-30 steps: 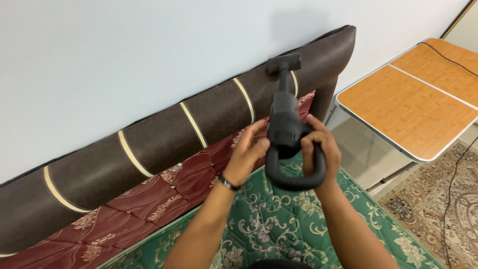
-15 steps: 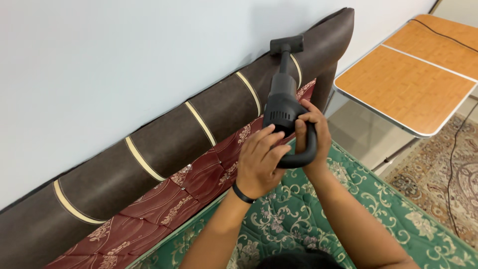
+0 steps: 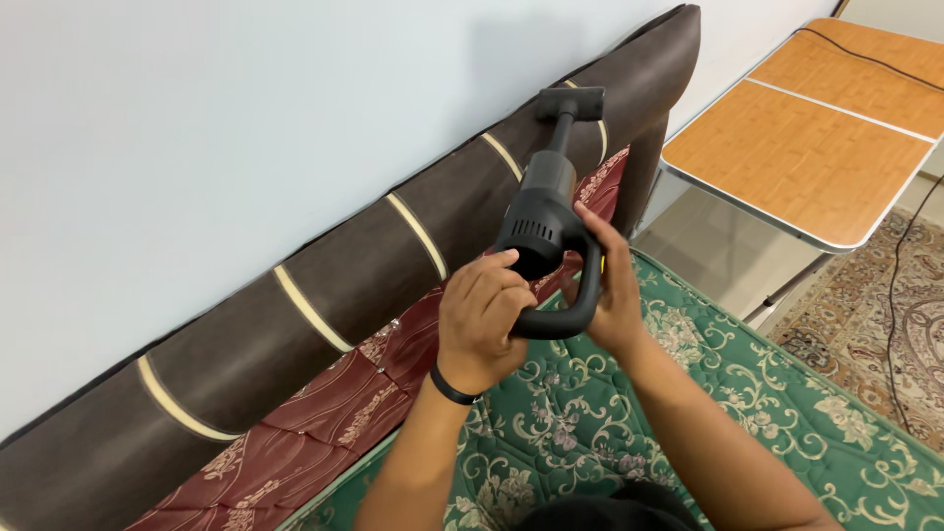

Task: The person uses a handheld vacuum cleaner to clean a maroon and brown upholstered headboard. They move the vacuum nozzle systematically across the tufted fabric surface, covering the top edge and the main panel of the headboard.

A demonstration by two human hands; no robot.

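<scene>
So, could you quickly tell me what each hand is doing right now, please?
Left hand: closed on the body of the handheld vacuum.
Right hand: closed around the vacuum's loop handle.

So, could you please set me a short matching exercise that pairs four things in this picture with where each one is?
Things:
1. black handheld vacuum cleaner
2. brown padded headboard with cream stripes
3. orange-topped folding table
4. black wristband

Places:
A. against the white wall
B. on the left hand's wrist
C. gripped by both hands
D. right of the bed

Pairs: 1-C, 2-A, 3-D, 4-B
</scene>
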